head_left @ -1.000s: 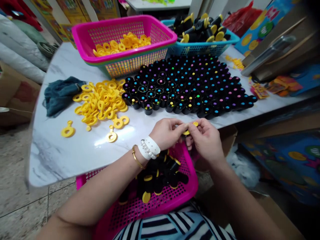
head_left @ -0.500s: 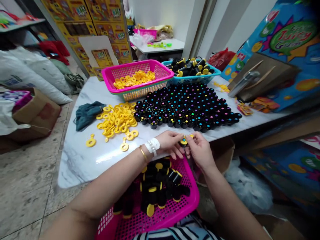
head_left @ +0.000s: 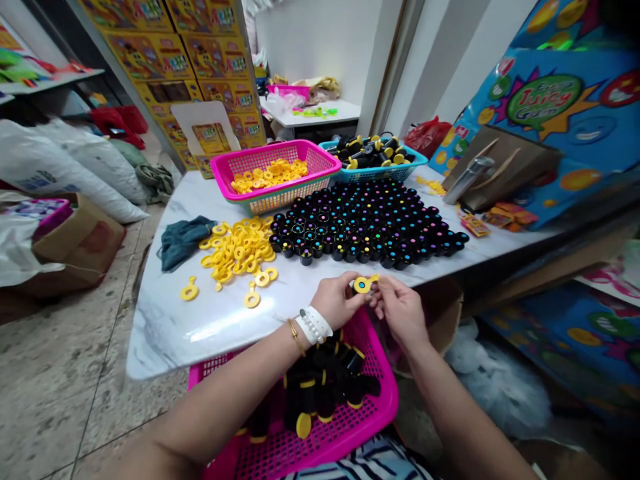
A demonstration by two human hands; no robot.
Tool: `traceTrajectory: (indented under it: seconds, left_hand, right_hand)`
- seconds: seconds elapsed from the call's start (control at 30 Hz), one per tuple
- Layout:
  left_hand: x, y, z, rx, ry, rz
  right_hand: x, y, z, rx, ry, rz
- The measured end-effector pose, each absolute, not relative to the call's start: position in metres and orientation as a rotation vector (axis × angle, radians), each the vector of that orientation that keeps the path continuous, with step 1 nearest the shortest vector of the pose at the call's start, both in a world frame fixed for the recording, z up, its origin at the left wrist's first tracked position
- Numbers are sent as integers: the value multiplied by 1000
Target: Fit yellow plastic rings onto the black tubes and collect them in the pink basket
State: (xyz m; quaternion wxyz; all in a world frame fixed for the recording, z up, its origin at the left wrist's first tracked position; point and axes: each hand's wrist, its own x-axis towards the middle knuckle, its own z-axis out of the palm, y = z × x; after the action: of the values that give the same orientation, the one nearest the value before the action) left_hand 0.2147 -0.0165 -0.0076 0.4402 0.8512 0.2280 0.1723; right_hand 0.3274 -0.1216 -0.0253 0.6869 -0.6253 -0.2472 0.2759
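Observation:
Above the near edge of the table, my left hand point(head_left: 336, 303) is closed around a small black cylinder, mostly hidden by the fingers. A yellow ring-shaped cap point(head_left: 362, 286) lies over its top, and a blue dot shows through the hole. The cap's small tab is pinched by my right hand point(head_left: 401, 308). Past my hands stand rows of black cylinders point(head_left: 370, 220) with coloured dots on top. To their left is a pile of loose yellow ring caps point(head_left: 237, 248). Below my wrists, a pink basket point(head_left: 383, 393) holds black cylinders with yellow caps.
A second pink basket point(head_left: 220, 172) with yellow caps stands at the back, beside a blue basket point(head_left: 370, 174) of capped cylinders. A dark green cloth point(head_left: 184, 243) lies at the left. A paper bag point(head_left: 505, 167) and a metallic tube point(head_left: 470, 180) are at the right.
The yellow cap has tilted so its ring faces me more fully. My left hand has shifted and its fingers are curled in closer. The view has also moved slightly.

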Motion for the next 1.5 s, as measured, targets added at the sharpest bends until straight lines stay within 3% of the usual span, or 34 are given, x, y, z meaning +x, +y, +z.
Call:
traceTrajectory:
  seconds: [0.3, 0.6, 0.77, 0.87, 0.97, 1.07, 1.37, 1.5]
  left_hand:
    - [222, -16, -5, 2208, 448, 327]
    - [209, -33, -4, 2404, 547, 163]
    - [147, -59, -5, 2356, 530, -26]
    - [106, -46, 7, 2443, 748, 131]
    - [73, -8, 14, 2605, 1268, 448]
    - [58, 24, 9, 2684, 1586, 433]
    - [143, -47, -7, 2535, 548, 523]
    - [208, -44, -4, 2458, 457, 502]
  right_hand:
    - [369, -116, 3, -1514, -793, 1226]
    - [325, -139, -6, -1613, -868, 899]
    - [276, -165, -38, -1449, -781, 1212]
    - [266, -166, -46, -1426, -788, 1227]
    - [273, -160, -47, -1470, -794, 1167]
    - [283, -156, -42, -1516, -789, 1066]
    - [283, -146, -27, -1325, -722, 1120]
    - [328, -148, -27, -1449, -575, 768]
